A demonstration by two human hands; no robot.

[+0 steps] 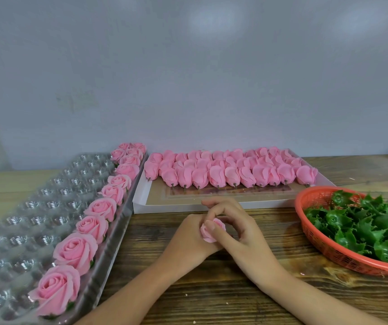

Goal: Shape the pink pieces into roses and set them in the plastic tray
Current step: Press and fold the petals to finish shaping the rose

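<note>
Both hands are gripping one pink rose [208, 236] just right of the plastic tray [24, 207]: left hand [191, 233] curling round it, right hand [247, 233] pinching petals. Finished roses [99, 227] are lining that tray's right column.

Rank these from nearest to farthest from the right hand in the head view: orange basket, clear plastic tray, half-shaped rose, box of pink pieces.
1. half-shaped rose, touching the right hand, centre.
2. box of pink pieces, just behind the hand.
3. orange basket, to the right.
4. clear plastic tray, far left.
</note>
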